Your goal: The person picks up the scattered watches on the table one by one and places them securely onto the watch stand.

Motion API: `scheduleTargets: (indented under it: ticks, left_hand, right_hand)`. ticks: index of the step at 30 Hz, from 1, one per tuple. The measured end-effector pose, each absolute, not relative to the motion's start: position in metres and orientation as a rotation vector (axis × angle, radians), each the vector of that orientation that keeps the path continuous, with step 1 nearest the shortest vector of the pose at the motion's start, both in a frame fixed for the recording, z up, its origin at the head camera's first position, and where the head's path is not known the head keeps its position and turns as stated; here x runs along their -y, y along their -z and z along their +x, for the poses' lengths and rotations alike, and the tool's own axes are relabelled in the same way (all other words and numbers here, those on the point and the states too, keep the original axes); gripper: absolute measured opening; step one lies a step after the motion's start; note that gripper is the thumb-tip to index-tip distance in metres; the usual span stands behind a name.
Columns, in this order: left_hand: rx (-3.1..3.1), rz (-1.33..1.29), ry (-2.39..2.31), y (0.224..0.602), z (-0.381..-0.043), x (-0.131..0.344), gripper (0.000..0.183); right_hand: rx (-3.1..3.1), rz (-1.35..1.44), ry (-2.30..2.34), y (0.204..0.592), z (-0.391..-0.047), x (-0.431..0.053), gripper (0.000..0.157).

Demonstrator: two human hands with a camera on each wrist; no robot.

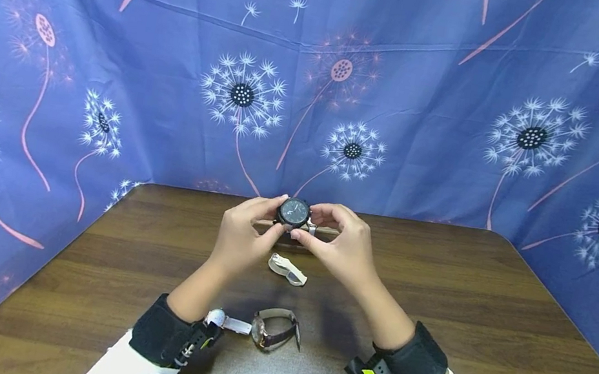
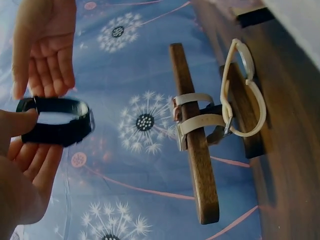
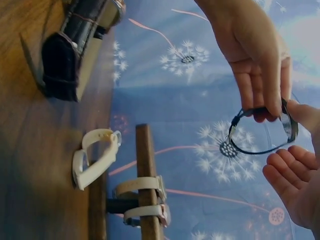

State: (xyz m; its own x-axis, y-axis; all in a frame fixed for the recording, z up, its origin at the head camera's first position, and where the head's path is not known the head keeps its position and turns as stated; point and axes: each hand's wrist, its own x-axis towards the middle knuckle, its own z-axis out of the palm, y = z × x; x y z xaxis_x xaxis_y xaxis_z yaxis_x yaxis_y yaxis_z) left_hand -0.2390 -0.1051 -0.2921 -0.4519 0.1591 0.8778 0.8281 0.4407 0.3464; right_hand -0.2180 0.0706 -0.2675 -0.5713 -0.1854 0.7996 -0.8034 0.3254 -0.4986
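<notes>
Both hands hold a black wristwatch (image 1: pixel 294 212), its round dark dial facing up toward the head camera. My left hand (image 1: pixel 242 230) grips its left side between thumb and fingers; my right hand (image 1: pixel 346 243) pinches the right side. In the left wrist view the black strap (image 2: pixel 55 135) forms a closed loop, thumb and fingers around its edge. The right wrist view shows the thin side of the loop between the left hand (image 3: pixel 257 60) and the right hand (image 3: pixel 300 195). Behind the hands, partly hidden, a wooden watch stand (image 2: pixel 197 170) carries light-strapped watches (image 2: pixel 202 121).
A white-strapped watch (image 1: pixel 288 269) lies in front of the stand. Nearer me are a watch with a dark brown strap (image 1: pixel 276 334) and another white watch (image 1: pixel 236 325), close to the left wrist. A blue dandelion-print cloth (image 1: pixel 422 115) hangs behind the wooden table (image 1: pixel 463 304).
</notes>
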Motion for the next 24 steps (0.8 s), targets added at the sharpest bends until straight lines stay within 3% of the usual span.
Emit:
scheduleTargets:
  ticks: [12, 19, 24]
  left_hand:
    - [2.085, -1.124, 1.384, 0.269, -0.218, 0.109, 0.034]
    - [2.082, -1.143, 1.418, 0.267, -0.215, 0.109, 0.033]
    - [2.038, -1.095, 1.403, 0.272, -0.22, 0.109, 0.032]
  right_hand:
    - [2.096, 1.262, -1.186, 0.264, -0.229, -0.095, 0.059]
    - [2.11, 1.226, -1.137, 0.28, -0.245, -0.099, 0.039]
    - [2.052, 1.19, -1.206, 0.282, -0.245, -0.095, 0.035]
